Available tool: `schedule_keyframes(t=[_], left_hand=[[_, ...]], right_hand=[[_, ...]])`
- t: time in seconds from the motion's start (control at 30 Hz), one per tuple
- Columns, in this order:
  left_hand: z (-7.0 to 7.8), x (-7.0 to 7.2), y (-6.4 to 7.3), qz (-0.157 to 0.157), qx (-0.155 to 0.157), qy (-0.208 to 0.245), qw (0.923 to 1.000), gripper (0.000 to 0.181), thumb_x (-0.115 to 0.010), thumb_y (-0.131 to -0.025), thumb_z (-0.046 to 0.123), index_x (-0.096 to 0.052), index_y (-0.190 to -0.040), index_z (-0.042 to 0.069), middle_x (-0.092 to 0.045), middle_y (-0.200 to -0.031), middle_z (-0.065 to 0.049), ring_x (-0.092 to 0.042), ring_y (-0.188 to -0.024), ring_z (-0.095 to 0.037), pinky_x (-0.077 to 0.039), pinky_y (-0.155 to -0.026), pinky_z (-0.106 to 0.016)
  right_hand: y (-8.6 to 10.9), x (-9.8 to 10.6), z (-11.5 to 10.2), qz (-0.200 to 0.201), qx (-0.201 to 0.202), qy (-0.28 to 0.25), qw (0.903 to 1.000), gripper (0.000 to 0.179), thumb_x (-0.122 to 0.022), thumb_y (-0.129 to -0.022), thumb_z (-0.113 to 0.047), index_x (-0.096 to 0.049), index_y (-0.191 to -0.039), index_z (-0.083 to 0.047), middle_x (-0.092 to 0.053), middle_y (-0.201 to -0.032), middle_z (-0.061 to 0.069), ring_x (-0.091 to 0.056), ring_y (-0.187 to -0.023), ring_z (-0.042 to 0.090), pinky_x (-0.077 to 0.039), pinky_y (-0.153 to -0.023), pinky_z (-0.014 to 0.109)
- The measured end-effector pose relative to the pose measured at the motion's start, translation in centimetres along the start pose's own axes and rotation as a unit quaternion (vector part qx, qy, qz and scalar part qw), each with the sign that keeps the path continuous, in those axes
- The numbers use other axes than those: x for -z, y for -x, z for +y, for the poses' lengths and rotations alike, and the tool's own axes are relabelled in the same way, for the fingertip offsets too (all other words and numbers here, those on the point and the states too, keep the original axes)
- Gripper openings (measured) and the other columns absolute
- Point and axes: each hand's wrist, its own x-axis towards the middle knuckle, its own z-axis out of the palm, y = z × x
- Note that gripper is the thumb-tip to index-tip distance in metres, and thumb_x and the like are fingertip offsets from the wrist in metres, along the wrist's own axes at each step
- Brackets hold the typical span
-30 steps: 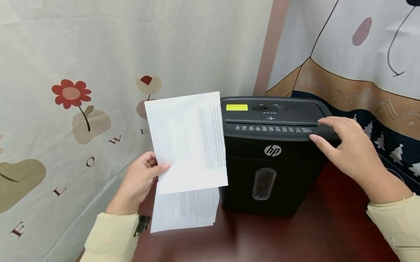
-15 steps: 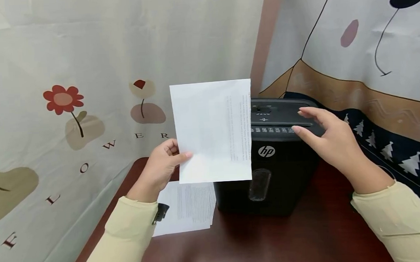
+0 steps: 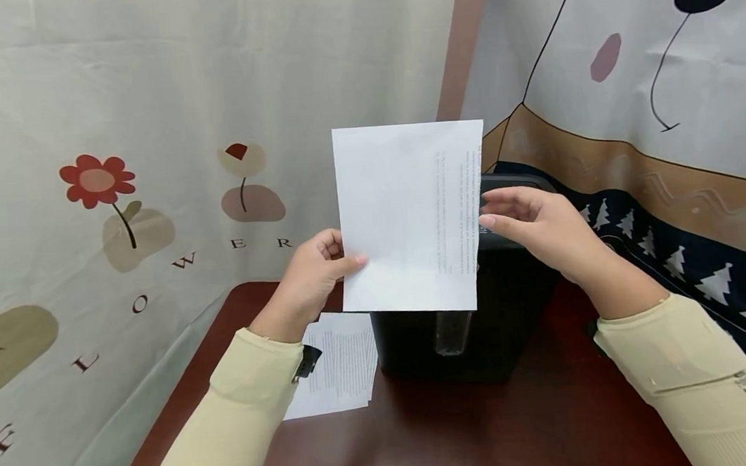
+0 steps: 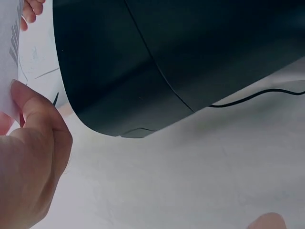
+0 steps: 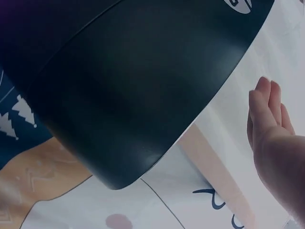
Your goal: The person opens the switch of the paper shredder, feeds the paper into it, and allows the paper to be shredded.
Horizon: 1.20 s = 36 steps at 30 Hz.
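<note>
My left hand [image 3: 315,282] pinches a white sheet of paper [image 3: 404,217] at its lower left edge, thumb in front and fingers behind. The sheet is held upright, with faint printed lines along its right side. At the sheet's right edge is my right hand [image 3: 540,231], its thumb and fingers apart and fingertips right by the paper. Behind the sheet stands a black paper shredder [image 3: 516,303], its top mostly hidden. The left wrist view shows the left hand [image 4: 35,138] on the paper [image 4: 8,62]; in the right wrist view the right hand's [image 5: 274,129] fingers are fairly straight.
A stack of printed sheets [image 3: 342,368] lies on the dark red table [image 3: 434,434], left of the shredder. Patterned curtains [image 3: 149,76] hang behind and to the right. A black cord [image 4: 267,91] runs from behind the shredder.
My left hand has carried the sheet up and to the right, off the stack's side and in front of the shredder. My right hand has left the shredder's top and come leftward to the sheet's edge.
</note>
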Motion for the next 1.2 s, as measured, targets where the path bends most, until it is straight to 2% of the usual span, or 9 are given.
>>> schedule_keyframes(t=[0.13, 0.27, 0.43, 0.53, 0.7, 0.87, 1.0, 1.2], left_hand=[[0.6, -0.5, -0.4, 0.000, 0.002, -0.003, 1.0000, 0.020, -0.062, -0.088, -0.007, -0.054, -0.106, -0.003, -0.062, -0.095, -0.002, -0.059, -0.087, -0.014, -0.050, -0.075, -0.024], [1.2, -0.8, -0.9, -0.001, 0.001, -0.012, 0.9999, 0.021, -0.063, -0.088, -0.006, -0.054, -0.107, -0.003, -0.061, -0.094, -0.003, -0.059, -0.087, -0.014, -0.051, -0.075, -0.025], [2.1, -1.1, -1.7, -0.001, -0.004, -0.040, 0.9992, 0.022, -0.065, -0.087, -0.005, -0.054, -0.106, -0.003, -0.062, -0.096, -0.004, -0.057, -0.089, -0.015, -0.050, -0.077, -0.025], [2.9, -1.3, -2.1, -0.001, -0.006, -0.062, 0.9980, 0.022, -0.067, -0.087, -0.003, -0.055, -0.106, -0.002, -0.063, -0.097, -0.005, -0.057, -0.089, -0.016, -0.048, -0.079, -0.027], [4.2, -1.5, -2.6, -0.004, -0.020, -0.093, 0.9955, 0.018, -0.068, -0.087, 0.001, -0.056, -0.101, 0.001, -0.062, -0.088, 0.001, -0.054, -0.086, -0.015, -0.044, -0.081, -0.028], [5.5, -1.6, -2.9, -0.012, -0.028, -0.113, 0.9931, 0.013, -0.067, -0.087, 0.004, -0.056, -0.095, 0.005, -0.058, -0.079, 0.005, -0.049, -0.085, -0.015, -0.039, -0.083, -0.032], [6.5, -1.8, -3.3, -0.017, -0.024, -0.117, 0.9927, 0.011, -0.066, -0.088, 0.007, -0.056, -0.093, 0.007, -0.059, -0.079, 0.005, -0.048, -0.090, -0.015, -0.038, -0.087, -0.034], [7.9, -2.1, -4.2, -0.010, -0.035, -0.139, 0.9896, 0.009, -0.065, -0.089, 0.007, -0.056, -0.090, 0.007, -0.057, -0.076, 0.005, -0.045, -0.086, -0.015, -0.037, -0.079, -0.031]], right_hand=[[-0.6, 0.2, -0.2, -0.013, -0.017, -0.033, 0.9992, 0.056, -0.060, -0.094, -0.043, -0.051, -0.139, -0.009, -0.060, -0.131, 0.012, -0.056, -0.119, 0.027, -0.037, -0.104, 0.053], [-1.3, 0.6, -0.4, -0.018, -0.024, -0.069, 0.9971, 0.053, -0.061, -0.093, -0.041, -0.056, -0.134, -0.008, -0.063, -0.126, 0.009, -0.062, -0.109, 0.020, -0.041, -0.103, 0.047], [-2.0, 1.2, -0.6, -0.013, -0.016, -0.126, 0.9918, 0.042, -0.066, -0.092, -0.028, -0.060, -0.124, -0.001, -0.070, -0.108, -0.001, -0.067, -0.092, 0.010, -0.052, -0.086, 0.026], [-2.3, 1.7, -0.8, -0.012, -0.008, -0.155, 0.9878, 0.031, -0.069, -0.091, -0.020, -0.064, -0.112, 0.002, -0.071, -0.095, -0.007, -0.068, -0.086, 0.008, -0.053, -0.078, 0.021], [-2.7, 2.4, -1.1, 0.007, -0.003, -0.171, 0.9852, 0.012, -0.071, -0.088, -0.017, -0.070, -0.095, -0.007, -0.072, -0.087, -0.007, -0.068, -0.081, 0.010, -0.054, -0.076, 0.022], [-3.0, 3.2, -1.3, 0.024, 0.005, -0.181, 0.9832, 0.002, -0.071, -0.088, -0.014, -0.071, -0.089, -0.012, -0.072, -0.088, -0.007, -0.068, -0.080, 0.011, -0.055, -0.074, 0.023], [-3.3, 3.9, -1.4, 0.032, 0.017, -0.198, 0.9795, 0.003, -0.071, -0.087, -0.011, -0.072, -0.088, -0.013, -0.072, -0.088, -0.005, -0.068, -0.080, 0.011, -0.055, -0.073, 0.023], [-3.8, 4.6, -1.6, 0.039, 0.033, -0.228, 0.9724, 0.007, -0.074, -0.085, -0.010, -0.072, -0.091, -0.009, -0.073, -0.088, -0.003, -0.069, -0.082, 0.011, -0.055, -0.072, 0.023]])
